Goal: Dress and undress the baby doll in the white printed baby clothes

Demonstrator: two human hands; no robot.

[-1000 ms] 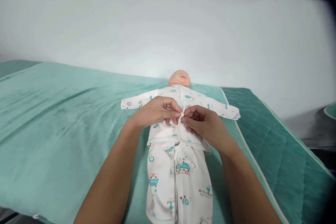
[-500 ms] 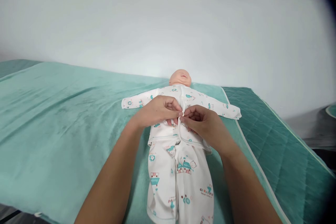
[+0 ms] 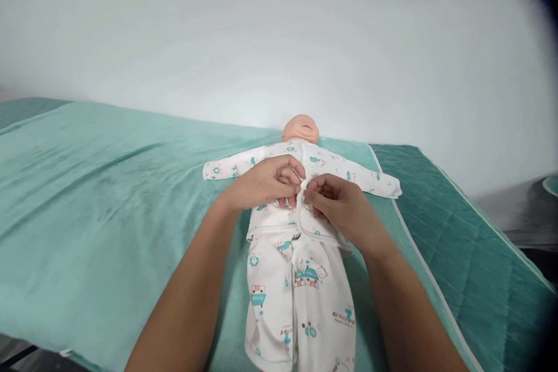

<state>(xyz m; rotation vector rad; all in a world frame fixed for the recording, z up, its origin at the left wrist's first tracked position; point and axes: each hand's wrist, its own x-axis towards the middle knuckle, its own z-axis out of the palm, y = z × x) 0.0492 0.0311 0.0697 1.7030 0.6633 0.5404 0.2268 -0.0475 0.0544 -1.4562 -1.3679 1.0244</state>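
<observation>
A baby doll (image 3: 300, 128) lies on its back, its arms spread out to the sides. It wears a white printed jacket (image 3: 272, 219) and matching white trousers (image 3: 270, 302). My left hand (image 3: 279, 181) is over the jacket's front, its thumb and fingers bent around the edge near the middle. Facing it from the right, my right hand (image 3: 333, 197) pinches the trimmed front edge of the jacket. The fingertips of both hands are close together at the front opening. Whatever small fastening lies between them is mostly hidden.
A light green sheet (image 3: 108, 215) lies under the doll. To the right is a darker quilted green cover (image 3: 462, 256). A white wall (image 3: 218, 52) rises behind. At the far right edge is a partly seen round green object (image 3: 551, 184).
The fingertips of my hands have moved slightly apart at the jacket's front edge, and my left index finger has lifted a little. The doll lies as before.
</observation>
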